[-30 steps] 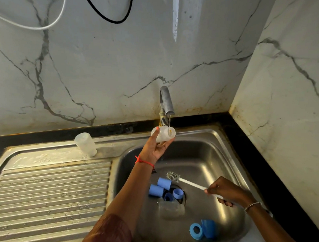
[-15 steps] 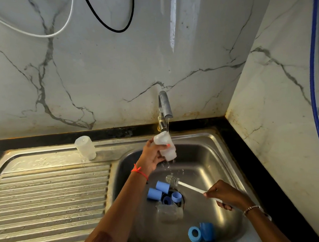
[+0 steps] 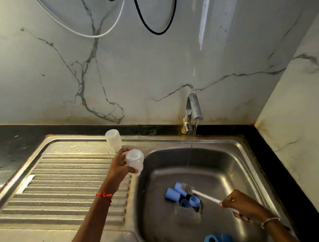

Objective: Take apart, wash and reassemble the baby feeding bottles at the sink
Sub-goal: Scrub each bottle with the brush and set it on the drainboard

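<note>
The left hand (image 3: pixel 118 168) has fingers and thumb curled round a translucent plastic bottle body (image 3: pixel 135 160). It is held below and left of the curved steel tap (image 3: pixel 193 110), over the seam between the steel sink basin (image 3: pixel 244 150) and the ribbed steel draining board (image 3: pixel 66 179). The right hand (image 3: pixel 244 206) grips the white-handled bottle brush (image 3: pixel 207 197) below and right of the tap. Its bristles rest among the blue plastic caps and collars (image 3: pixel 173 193) lying beneath the tap. The likeliest mishap is a collision. A second translucent bottle body (image 3: pixel 113 139) stands on end just behind the held one, further left of the tap, and a careless set-down could tip it or roll it across the ribs. The held bottle is probably wet, so a loose hold could drop it into the basin onto the blue parts. Those parts crowd the drain, and a drag of the brush could wedge one in it. The thin water stream (image 3: pixel 191 147) runs onto nothing, so it is wasted for now. Half a second ago the bottle was directly under the tap. It has since been carried left towards the board, while the right hand has kept the brush in much the same place.
</note>
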